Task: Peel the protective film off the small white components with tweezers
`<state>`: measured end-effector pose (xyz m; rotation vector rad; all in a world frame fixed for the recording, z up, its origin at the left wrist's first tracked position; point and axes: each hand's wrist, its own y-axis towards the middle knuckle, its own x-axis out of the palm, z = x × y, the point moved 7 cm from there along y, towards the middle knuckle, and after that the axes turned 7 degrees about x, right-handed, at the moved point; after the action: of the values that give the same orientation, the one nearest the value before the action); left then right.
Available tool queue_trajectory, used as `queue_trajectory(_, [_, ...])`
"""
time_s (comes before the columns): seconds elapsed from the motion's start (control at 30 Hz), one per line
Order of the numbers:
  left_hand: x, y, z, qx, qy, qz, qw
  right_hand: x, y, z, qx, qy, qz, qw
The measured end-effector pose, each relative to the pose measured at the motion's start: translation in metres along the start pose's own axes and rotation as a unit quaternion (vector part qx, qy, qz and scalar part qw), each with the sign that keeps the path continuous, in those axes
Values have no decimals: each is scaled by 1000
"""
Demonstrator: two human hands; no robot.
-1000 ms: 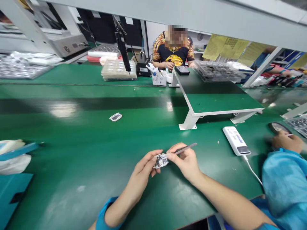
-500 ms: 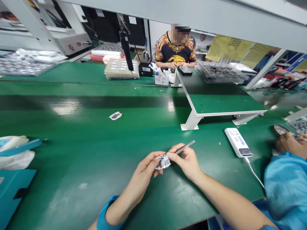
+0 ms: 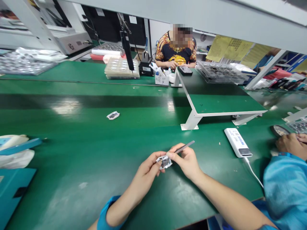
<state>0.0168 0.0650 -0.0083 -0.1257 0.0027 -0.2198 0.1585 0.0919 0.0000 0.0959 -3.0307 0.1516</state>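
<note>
Over the green bench, my left hand (image 3: 148,175) grips a small white-edged electronic module (image 3: 164,162) between thumb and fingers. My right hand (image 3: 185,161) pinches slim metal tweezers (image 3: 184,147), whose tip meets the module's upper edge. The two hands nearly touch around the module, and my fingers hide part of it. A second small module (image 3: 113,115) lies alone on the bench, farther ahead and out of reach of both hands.
A white power bank (image 3: 238,142) with a white cable lies to my right. A co-worker's hand (image 3: 291,143) and blue sleeve (image 3: 286,188) are at the right edge. A raised green shelf on white legs (image 3: 216,102) stands ahead. Another person sits beyond, near stacked trays.
The module has turned in my fingers, with its dark face now showing more squarely. The tweezers remain on it, and the view has shifted slightly.
</note>
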Motion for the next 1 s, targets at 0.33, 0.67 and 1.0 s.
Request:
queue_trajectory(0.33, [0, -3, 5, -14, -32, -7, 999, 2, -1, -2, -10, 51, -9, 999])
queue_trajectory(0.67, [-2, -3, 5, -17, -27, -9, 999, 2, -2, -3, -7, 44, -10, 999])
queue_trajectory(1.0, [-4, -1, 10, 7, -2, -3, 1000, 0, -1, 1, 11, 36, 17, 999])
